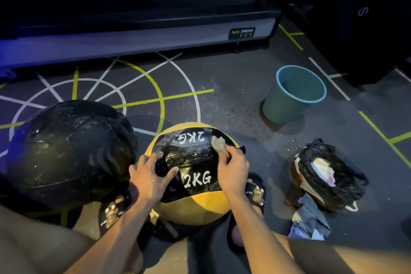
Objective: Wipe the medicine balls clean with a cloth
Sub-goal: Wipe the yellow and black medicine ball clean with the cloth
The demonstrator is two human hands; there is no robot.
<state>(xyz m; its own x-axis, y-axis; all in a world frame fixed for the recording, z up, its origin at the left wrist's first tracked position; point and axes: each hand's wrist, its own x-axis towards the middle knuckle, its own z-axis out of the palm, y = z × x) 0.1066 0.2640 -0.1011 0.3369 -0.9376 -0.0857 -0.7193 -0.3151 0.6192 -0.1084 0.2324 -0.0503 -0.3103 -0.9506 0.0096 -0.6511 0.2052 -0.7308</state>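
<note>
A yellow and black medicine ball marked "2KG" sits on the floor between my feet. My left hand lies spread on its left side, fingers straight, steadying it. My right hand pinches a small beige cloth against the ball's upper right, on the black band. White smears show on that band. A larger black medicine ball with pale streaks stands just to the left, touching or nearly touching the small one.
A teal bucket stands on the floor at the right rear. A black bag of rubbish and a grey rag lie to the right. A treadmill base runs across the back. The floor mat carries yellow and white lines.
</note>
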